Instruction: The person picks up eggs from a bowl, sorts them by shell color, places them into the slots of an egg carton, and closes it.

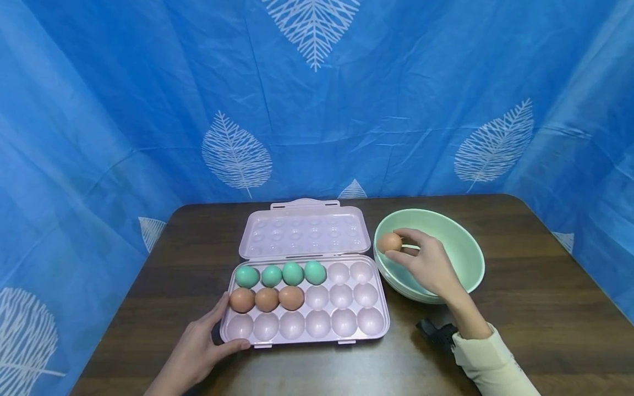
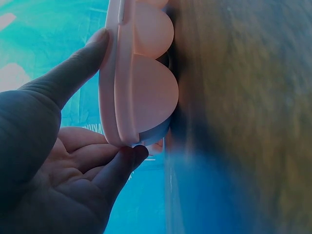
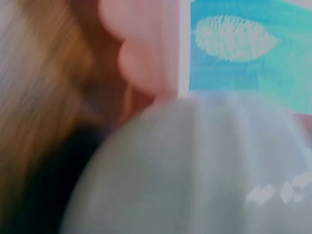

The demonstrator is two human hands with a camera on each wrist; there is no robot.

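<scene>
A pale pink plastic egg box lies with its lid folded back. Several green eggs fill the left of its back row, and three brown eggs sit at the left of its middle row. My left hand grips the box's front left corner; in the left wrist view the thumb lies on the rim and the fingers curl at the corner. With thumb and fingers, my right hand pinches another brown egg over the left side of a light green bowl.
The bowl stands close against the box's right side and blocks most of the right wrist view. Below the right wrist hangs a black strap. A dark wooden table carries everything, and a blue leaf-patterned cloth hangs behind and at both sides.
</scene>
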